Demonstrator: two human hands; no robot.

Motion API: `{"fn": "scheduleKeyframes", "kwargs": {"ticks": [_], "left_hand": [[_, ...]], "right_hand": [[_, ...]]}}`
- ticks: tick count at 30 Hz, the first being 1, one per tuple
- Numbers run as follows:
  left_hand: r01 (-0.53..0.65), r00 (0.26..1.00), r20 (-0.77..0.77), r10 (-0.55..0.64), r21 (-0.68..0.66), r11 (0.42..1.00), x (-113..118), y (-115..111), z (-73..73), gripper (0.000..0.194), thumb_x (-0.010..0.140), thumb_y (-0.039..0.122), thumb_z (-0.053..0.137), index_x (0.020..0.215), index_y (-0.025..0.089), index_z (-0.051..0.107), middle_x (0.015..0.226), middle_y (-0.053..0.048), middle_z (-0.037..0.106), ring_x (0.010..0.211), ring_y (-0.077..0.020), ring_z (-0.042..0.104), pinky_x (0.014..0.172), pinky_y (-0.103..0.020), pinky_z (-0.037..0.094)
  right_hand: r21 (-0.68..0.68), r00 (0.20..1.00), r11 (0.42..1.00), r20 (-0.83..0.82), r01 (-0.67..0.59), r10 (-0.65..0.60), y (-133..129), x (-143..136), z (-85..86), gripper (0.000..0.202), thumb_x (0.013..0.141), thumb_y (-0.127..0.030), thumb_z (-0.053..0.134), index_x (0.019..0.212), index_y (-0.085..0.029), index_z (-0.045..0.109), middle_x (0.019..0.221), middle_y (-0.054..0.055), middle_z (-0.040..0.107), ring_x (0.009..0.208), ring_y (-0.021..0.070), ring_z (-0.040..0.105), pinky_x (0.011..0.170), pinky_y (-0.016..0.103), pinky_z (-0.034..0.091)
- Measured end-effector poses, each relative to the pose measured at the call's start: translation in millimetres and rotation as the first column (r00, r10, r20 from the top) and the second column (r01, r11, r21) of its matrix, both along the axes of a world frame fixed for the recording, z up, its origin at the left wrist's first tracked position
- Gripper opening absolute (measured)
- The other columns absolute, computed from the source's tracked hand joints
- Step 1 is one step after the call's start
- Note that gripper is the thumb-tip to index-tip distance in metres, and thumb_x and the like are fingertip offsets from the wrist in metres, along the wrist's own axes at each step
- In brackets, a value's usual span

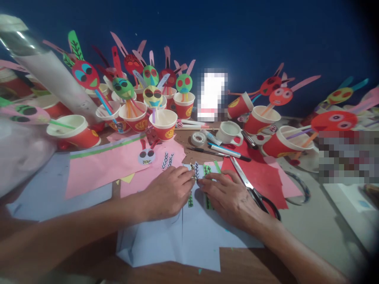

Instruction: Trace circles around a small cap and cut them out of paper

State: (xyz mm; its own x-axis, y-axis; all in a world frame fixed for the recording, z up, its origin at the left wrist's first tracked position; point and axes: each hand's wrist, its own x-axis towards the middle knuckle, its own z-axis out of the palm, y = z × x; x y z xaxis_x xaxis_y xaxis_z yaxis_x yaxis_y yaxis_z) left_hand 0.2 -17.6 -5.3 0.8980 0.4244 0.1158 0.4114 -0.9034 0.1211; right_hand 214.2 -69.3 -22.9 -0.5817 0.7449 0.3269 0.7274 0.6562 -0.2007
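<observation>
Near the middle of the table, my left hand [170,192] is closed, its fingers bunched on a small white paper strip [196,170] with a dark leaf pattern. From the other side my right hand [227,195] reaches the same strip, its fingertips drawn together at the lower end; the thumb is hidden. A patterned green paper strip [190,200] pokes out below my left fingers. Under my right fingers lies another green strip [208,202], partly covered. Pale blue paper sheets [168,244] are spread beneath both hands. Scissors [247,183] lie partly open beside my right hand.
Red paper cups [163,125] with paper faces on straws line the back. Pink paper [97,167] lies left, red paper [266,177] right. A tape roll [198,138], a white mug [229,133] and pens [229,153] stand or lie beyond my hands. A bottle [53,75] leans left.
</observation>
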Motion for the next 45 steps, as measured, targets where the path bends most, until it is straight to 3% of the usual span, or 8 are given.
{"fn": "scheduleKeyframes", "kwargs": {"ticks": [15,29,45], "left_hand": [[-0.004,1.0,-0.007,0.004,0.011,1.0,0.6,0.0,-0.9,0.029,0.09,0.019,0.036,0.112,0.011,0.053,0.112,-0.015,0.057,0.107,-0.0269,0.046,0.085,-0.041,0.04],[-0.025,0.999,-0.037,0.025,-0.005,1.0,2.8,-1.9,1.0,0.025,0.092,0.023,0.037,0.108,0.013,0.053,0.112,-0.013,0.055,0.109,-0.0263,0.044,0.086,-0.04,0.039],[-0.023,0.998,-0.061,0.022,-0.017,1.0,1.8,-1.6,0.1,0.032,0.092,0.028,0.037,0.116,0.011,0.049,0.117,-0.014,0.053,0.111,-0.0288,0.042,0.087,-0.043,0.038]], "right_hand": [[0.039,0.999,0.998,0.013,0.042,-0.042,-1.2,-5.7,1.7,0.021,0.084,-0.006,0.05,0.097,-0.018,0.061,0.105,0.003,0.07,0.104,0.0223,0.058,0.091,0.043,0.033],[0.063,0.999,0.997,-0.012,0.053,-0.052,-1.6,-5.8,0.3,0.02,0.084,-0.006,0.051,0.096,-0.018,0.062,0.104,0.003,0.071,0.103,0.0227,0.059,0.092,0.043,0.032],[0.06,0.999,0.997,-0.009,0.052,-0.051,-1.2,-5.0,1.4,0.019,0.084,-0.008,0.052,0.096,-0.019,0.062,0.105,0.002,0.071,0.104,0.0222,0.059,0.092,0.043,0.033]]}}
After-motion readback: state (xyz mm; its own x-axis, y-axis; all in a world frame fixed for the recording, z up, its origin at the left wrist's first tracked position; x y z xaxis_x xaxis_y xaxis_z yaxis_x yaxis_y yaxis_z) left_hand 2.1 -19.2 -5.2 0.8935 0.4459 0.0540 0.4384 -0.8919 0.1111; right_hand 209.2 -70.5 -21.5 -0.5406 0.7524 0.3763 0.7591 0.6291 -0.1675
